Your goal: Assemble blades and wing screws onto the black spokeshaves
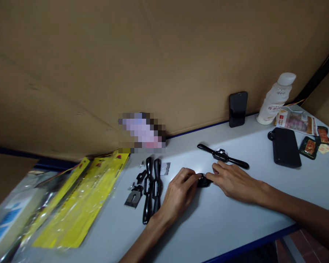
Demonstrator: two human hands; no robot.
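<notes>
Both hands pinch a small black part [203, 180] flat on the worktop [235, 219], left hand [179, 191] and right hand [231, 179] gripping opposite sides; a slip could knock it toward the loose blade [133, 197].

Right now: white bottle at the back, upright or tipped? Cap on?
Upright, cap on. The white bottle stands on the table by the cardboard wall.

matt white table [235, 219], glossy yellow plastic packaging [79, 204]
</notes>
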